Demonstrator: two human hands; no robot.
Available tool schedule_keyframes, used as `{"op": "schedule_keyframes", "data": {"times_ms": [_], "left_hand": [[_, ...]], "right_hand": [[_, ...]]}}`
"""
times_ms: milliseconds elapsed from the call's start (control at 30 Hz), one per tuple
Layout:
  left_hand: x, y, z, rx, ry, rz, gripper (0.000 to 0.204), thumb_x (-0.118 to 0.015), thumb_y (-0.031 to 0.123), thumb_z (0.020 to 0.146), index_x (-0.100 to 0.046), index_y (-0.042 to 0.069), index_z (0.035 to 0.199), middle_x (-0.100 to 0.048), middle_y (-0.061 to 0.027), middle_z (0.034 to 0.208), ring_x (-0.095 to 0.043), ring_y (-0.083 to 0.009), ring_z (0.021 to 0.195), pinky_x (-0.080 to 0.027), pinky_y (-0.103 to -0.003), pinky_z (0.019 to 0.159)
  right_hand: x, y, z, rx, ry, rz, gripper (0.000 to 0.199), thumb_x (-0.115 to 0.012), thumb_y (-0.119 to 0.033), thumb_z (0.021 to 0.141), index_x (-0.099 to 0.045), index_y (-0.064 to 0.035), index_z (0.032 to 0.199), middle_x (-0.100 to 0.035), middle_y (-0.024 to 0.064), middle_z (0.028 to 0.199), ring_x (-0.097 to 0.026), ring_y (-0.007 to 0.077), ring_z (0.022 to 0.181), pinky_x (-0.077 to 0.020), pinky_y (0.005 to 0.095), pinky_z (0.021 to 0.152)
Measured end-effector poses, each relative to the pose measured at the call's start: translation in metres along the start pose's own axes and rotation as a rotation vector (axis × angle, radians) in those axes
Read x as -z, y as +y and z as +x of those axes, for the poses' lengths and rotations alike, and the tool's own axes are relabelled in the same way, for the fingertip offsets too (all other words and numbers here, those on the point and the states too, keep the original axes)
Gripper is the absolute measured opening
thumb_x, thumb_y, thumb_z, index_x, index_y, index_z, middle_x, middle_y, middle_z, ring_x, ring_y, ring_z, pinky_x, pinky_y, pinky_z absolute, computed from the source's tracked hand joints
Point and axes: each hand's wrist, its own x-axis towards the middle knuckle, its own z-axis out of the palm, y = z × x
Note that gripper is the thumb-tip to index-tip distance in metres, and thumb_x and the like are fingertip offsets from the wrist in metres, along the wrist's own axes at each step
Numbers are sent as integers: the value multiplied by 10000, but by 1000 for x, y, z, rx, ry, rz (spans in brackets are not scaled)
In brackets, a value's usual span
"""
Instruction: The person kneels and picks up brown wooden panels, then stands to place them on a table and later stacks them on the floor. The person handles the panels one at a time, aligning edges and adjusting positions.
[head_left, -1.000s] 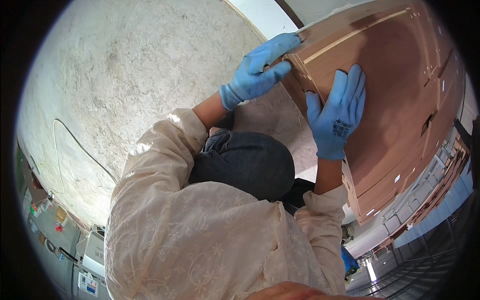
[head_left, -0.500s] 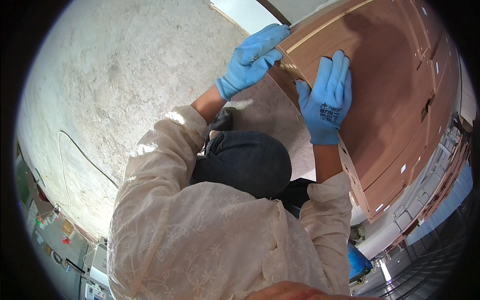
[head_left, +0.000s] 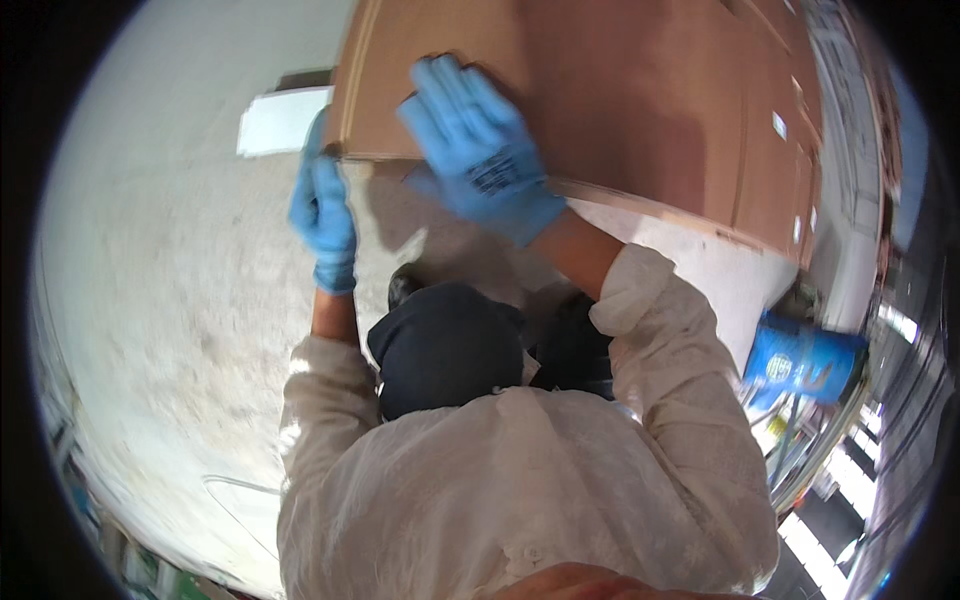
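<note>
A large reddish-brown wooden panel [head_left: 620, 110] lies in front of me, with a lighter strip along its left edge. My right hand [head_left: 478, 155], in a light blue knit glove, is spread flat on its top near the front edge. The fingers point up and left, and the thumb is near that edge. At the panel's front left corner is my left hand [head_left: 325, 215], gloved the same way. Its fingers stretch along the panel's left side, and the palm faces the edge. Both hands look slightly blurred by motion.
Pale, stained floor [head_left: 190, 310] spreads to the left, with a white rectangular piece [head_left: 285, 122] beside the panel. A blue bucket-like container [head_left: 805, 360] is at the right. My bent knee [head_left: 445, 350] is below the panel's edge. A thin cable [head_left: 235, 483] lies lower left.
The view has turned, and the panel now reaches further left in it. My left hand has gone from gripping the corner to lying along the left side. My right hand now slants leftward.
</note>
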Motion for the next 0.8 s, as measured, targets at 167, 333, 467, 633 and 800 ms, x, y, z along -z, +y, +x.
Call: {"op": "schedule_keyframes", "data": {"times_ms": [167, 333, 467, 633, 800], "left_hand": [[3, -1, -1, 35, 31, 65, 363, -528, 120, 1096, -647, -90, 1367, -712, -104, 1309, -630, -168, 1168, -486, -326, 1050], [1, -2, -1, 77, 70, 8, 370, -544, 155, 1102, -654, -70, 1374, -711, -92, 1291, -645, -167, 1138, -480, -327, 1062], [-4, 9, 3, 125, 76, -1, 409, -532, 199, 1109, -618, -52, 1420, -669, -138, 1381, -630, -236, 1263, -457, -380, 1137], [-31, 53, 4, -582, -24, 785, 469, -534, 246, 1081, -577, -8, 1473, -563, -205, 1530, -469, -416, 1456, -374, -509, 1193], [-104, 83, -1, -801, -405, 797, 523, -610, 323, 1019, -590, 102, 1492, -533, -156, 1574, -426, -415, 1500, -300, -560, 1247]], "right_hand": [[45, 19, -63, 3, -134, 70, 669, -781, -408, 815, -591, -34, 1336, -457, 233, 1588, -451, 388, 1472, -334, 501, 1233], [107, 88, -174, -266, -235, -30, 622, -740, -409, 915, -593, -65, 1412, -487, 179, 1591, -464, 362, 1470, -329, 495, 1244], [143, 152, -258, -398, -179, -288, 606, -743, -404, 917, -598, -87, 1413, -515, 151, 1573, -475, 346, 1465, -336, 489, 1244], [157, 202, -317, -360, -160, -360, 651, -759, -467, 874, -613, -93, 1385, -494, 123, 1602, -466, 303, 1483, -337, 460, 1252], [136, 218, -336, -342, -34, -300, 636, -726, -492, 898, -615, -97, 1384, -477, 111, 1621, -481, 298, 1470, -346, 439, 1250]]}}
